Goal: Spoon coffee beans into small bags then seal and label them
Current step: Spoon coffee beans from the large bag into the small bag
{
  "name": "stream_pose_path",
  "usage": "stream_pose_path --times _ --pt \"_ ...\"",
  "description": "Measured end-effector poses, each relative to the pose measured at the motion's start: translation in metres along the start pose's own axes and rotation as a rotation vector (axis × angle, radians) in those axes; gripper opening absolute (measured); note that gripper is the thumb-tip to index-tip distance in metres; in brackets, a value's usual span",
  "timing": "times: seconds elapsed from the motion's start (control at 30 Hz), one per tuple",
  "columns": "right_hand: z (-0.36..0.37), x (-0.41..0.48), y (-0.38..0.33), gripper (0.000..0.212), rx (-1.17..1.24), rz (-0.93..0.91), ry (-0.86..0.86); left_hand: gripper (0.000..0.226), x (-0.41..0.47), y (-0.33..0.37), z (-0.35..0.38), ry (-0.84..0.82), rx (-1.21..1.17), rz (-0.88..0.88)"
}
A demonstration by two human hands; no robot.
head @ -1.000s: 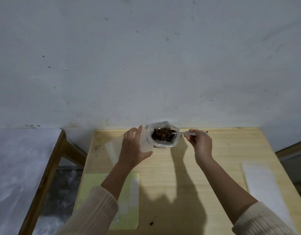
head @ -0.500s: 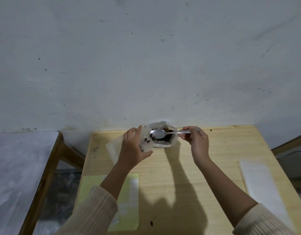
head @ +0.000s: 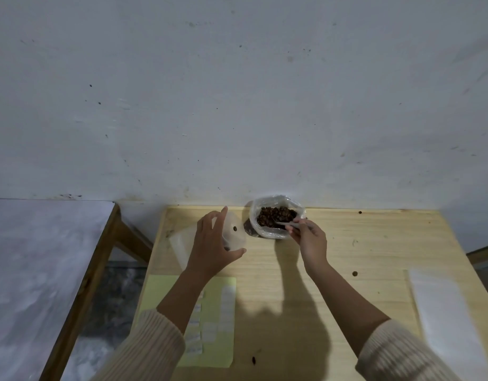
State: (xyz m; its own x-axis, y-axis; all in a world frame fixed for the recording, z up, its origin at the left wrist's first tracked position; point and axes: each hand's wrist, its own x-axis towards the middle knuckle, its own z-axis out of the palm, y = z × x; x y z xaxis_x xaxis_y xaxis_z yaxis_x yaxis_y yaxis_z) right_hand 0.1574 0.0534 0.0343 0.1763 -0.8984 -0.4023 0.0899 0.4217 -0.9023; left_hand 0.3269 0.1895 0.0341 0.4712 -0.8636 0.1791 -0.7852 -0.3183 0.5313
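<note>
Brown coffee beans (head: 274,214) fill the big bag (head: 273,233); the right hand (head: 310,239) pinches the spoon (head: 285,223) dipped among them. Just left of that bag the left hand (head: 212,243) grips the small bag (head: 234,233): scoop modestly, bring its mouth close.

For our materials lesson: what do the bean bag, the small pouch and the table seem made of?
Bean bag: thin clear plastic, glossy; beans show through its crinkled wall. Small pouch: frosted plastic, probably; a dark bean shows through. Table: pale wood, matte; grain lines visible.
</note>
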Motion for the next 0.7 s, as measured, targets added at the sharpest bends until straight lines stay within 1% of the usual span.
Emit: stream_pose_path --times 0.13,0.37,0.43,0.6,0.7 --pt "0.003 -0.001 -0.006 0.022 0.112 0.083 0.037 0.108 -0.004 -0.003 -0.002 -0.005 0.012 -0.010" --pt "-0.018 -0.006 -0.029 0.022 0.188 0.089 0.135 0.107 0.002 0.011 -0.003 -0.053 0.001 0.001" --pt "-0.022 -0.010 -0.039 0.019 0.208 0.064 0.134 0.106 0.004 0.016 -0.002 -0.051 0.015 0.038" --pt "-0.023 -0.031 -0.062 0.020 0.075 -0.057 0.016 0.105 0.010 0.030 0.006 -0.066 -0.055 0.063" --pt "-0.019 -0.044 -0.069 0.023 -0.043 -0.149 -0.120 0.104 0.014 0.043 0.010 -0.104 -0.087 0.045"
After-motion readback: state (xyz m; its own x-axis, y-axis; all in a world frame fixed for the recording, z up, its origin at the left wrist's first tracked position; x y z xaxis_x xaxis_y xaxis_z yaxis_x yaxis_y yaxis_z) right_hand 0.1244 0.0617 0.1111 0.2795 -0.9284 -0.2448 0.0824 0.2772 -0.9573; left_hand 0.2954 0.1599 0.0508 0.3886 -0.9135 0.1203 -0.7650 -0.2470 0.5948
